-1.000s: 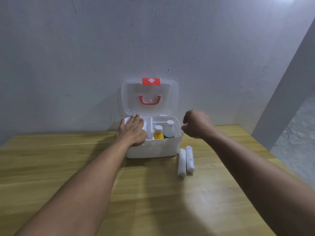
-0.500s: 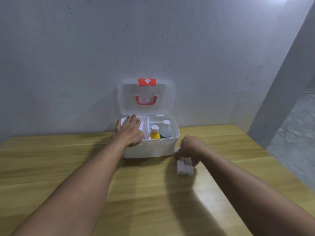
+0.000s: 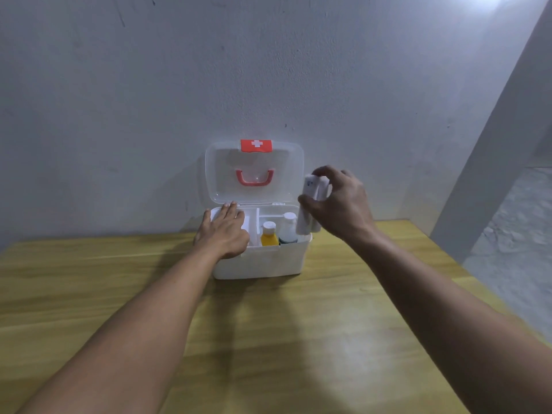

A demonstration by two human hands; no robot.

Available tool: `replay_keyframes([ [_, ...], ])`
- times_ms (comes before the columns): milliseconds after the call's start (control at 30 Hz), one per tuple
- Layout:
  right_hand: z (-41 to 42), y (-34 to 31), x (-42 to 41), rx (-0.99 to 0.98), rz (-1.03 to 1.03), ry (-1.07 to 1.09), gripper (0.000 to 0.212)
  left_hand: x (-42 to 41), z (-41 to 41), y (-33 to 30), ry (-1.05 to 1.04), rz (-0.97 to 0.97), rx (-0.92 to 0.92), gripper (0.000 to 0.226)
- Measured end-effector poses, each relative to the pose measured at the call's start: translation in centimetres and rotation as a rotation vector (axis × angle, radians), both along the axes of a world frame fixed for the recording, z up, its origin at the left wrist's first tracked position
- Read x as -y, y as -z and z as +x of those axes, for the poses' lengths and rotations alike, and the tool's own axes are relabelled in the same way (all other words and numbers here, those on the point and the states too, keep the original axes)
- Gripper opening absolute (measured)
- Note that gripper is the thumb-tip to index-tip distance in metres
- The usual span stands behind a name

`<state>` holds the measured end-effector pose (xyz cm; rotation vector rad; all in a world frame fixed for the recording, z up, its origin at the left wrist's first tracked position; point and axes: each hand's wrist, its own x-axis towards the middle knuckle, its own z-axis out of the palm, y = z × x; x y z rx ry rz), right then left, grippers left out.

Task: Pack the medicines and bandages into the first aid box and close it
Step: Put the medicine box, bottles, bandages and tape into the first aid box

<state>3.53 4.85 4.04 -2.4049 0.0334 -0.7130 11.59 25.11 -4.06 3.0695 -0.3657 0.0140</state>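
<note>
Right hand point(image 3: 340, 204) has lifted both bandage rolls point(image 3: 310, 201) off the table point(image 3: 268, 339); it grasps them upright above the first aid box's point(image 3: 263, 258) right edge. Left hand point(image 3: 224, 231) rests flat, fingers extended, on the box's left compartment. Bottles point(image 3: 268, 234) already inside; lid point(image 3: 254, 171) open. Bandages go in next.

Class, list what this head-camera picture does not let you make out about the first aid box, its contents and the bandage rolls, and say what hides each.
- Left compartment of the first aid box: covered by the left hand.
- Bandage rolls: middle wrapped by the right hand; printing on them too small to read.
- Yellow bottle and white bottle: lower parts behind the box's front wall; labels unreadable.
- Lid latch: blurred.
</note>
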Motion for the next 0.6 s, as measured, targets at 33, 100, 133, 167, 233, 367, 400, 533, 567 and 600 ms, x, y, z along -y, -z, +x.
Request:
replay_keyframes([
  [33, 0.0, 0.5, -0.4, 0.032, 0.019, -0.012, 0.046, 0.0, 0.0, 0.0, -0.001, -0.003, 0.000, 0.062],
  [100, 0.1, 1.5, -1.1, 0.066, 0.038, -0.042, 0.046, 0.0, 0.0, 0.0, -0.001, -0.006, 0.003, 0.062],
  [133, 0.2, 2.1, -1.3, 0.076, 0.040, -0.059, 0.046, 0.0, 0.0, 0.0, 0.001, -0.005, 0.005, 0.062],
  [167, 0.3, 2.7, -1.5, 0.084, 0.037, -0.072, 0.046, 0.0, 0.0, 0.0, 0.002, -0.004, 0.005, 0.062],
  [233, 0.4, 3.9, -1.6, 0.090, 0.021, -0.084, 0.045, 0.0, -0.1, 0.0, 0.003, -0.004, 0.002, 0.062],
  [367, 0.7, 5.2, -1.6, 0.056, -0.008, -0.093, 0.045, 0.0, -0.1, -0.1, 0.011, -0.002, 0.006, 0.061],
  [400, 0.8, 5.4, -1.7, 0.064, -0.018, -0.086, 0.044, 0.0, -0.1, 0.0, 0.013, -0.002, 0.007, 0.061],
  [533, 0.4, 6.1, -2.4, 0.071, -0.084, -0.072, 0.043, -0.1, -0.1, 0.0, 0.009, -0.001, 0.007, 0.061],
  [567, 0.3, 6.5, -2.4, 0.059, -0.102, -0.070, 0.043, -0.1, -0.1, 0.0, 0.008, 0.000, 0.007, 0.061],
  [600, 0.3, 6.9, -2.4, 0.037, -0.110, -0.064, 0.043, -0.1, -0.1, 0.0, 0.010, 0.002, 0.007, 0.061],
])
